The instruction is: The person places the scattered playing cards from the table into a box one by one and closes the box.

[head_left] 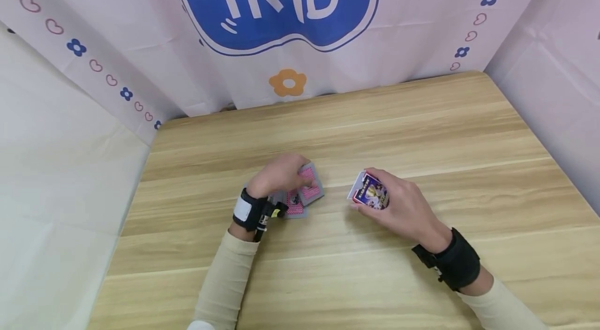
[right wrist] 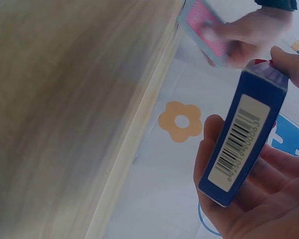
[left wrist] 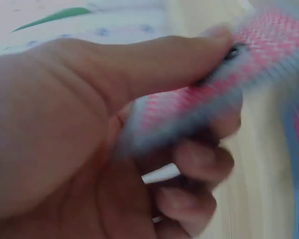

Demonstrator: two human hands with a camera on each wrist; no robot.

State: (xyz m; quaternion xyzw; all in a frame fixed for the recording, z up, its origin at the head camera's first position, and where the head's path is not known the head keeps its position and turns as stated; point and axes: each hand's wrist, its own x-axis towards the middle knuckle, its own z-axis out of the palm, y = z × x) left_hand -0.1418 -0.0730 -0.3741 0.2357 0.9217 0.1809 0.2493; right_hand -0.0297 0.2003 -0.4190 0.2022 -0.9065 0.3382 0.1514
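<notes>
My left hand (head_left: 283, 174) pinches a small stack of playing cards (head_left: 310, 184) with pink patterned backs and pale borders. The thumb lies across the top in the left wrist view, with the fingers curled underneath. More playing cards (head_left: 295, 206) lie on the table below that hand, partly hidden by it. To the right, my right hand (head_left: 408, 207) grips a dark blue card box (head_left: 372, 192) between thumb and fingers. A pale flap stands out at the box's left end. Its barcode side (right wrist: 240, 142) faces the right wrist camera.
The wood-grain table (head_left: 351, 267) spreads around both hands. Behind its far edge hangs a white cloth (head_left: 408, 43) with a blue emblem and an orange flower (head_left: 288, 83). Pale cloth also hangs at the left and right sides.
</notes>
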